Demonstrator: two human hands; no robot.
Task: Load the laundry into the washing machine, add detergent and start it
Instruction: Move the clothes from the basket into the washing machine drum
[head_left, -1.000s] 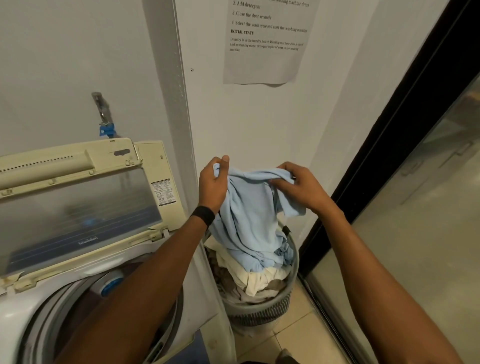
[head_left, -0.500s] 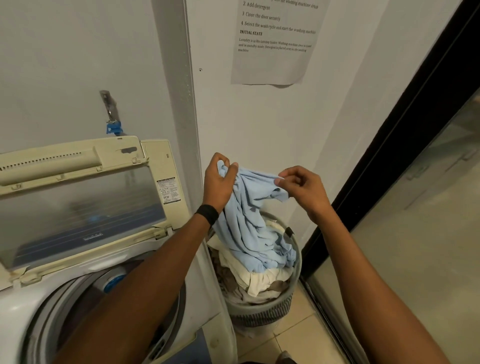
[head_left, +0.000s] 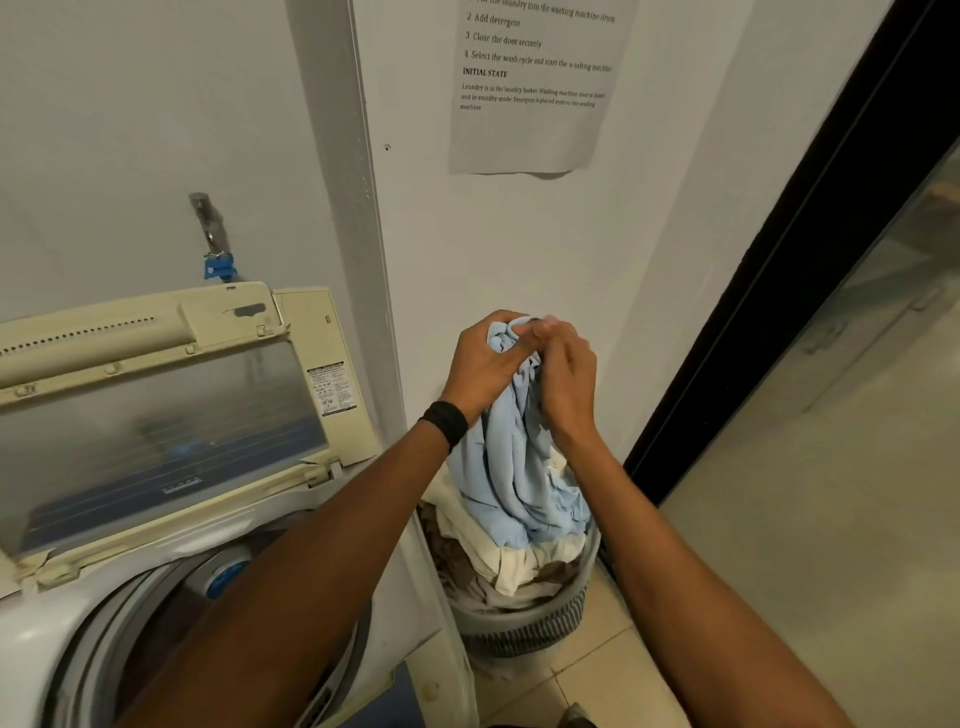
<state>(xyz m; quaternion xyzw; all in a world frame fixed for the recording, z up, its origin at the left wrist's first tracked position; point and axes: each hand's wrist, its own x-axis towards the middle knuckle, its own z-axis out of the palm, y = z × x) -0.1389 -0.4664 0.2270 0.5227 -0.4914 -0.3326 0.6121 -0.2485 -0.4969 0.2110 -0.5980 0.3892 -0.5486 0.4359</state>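
Blue garment hangs into the basket, top gripped by fingers of left hand and right hand.

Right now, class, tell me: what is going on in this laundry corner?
A person grips the top of a light blue garment with the left hand and right hand, above the laundry basket. Its lower end rests on the pile of clothes there. The washing machine lid stands open alongside.

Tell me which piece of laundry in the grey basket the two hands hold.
The light blue fabric garment: the left hand and the right hand hold its bunched top. The cream piece and the brown piece lie unheld under it.
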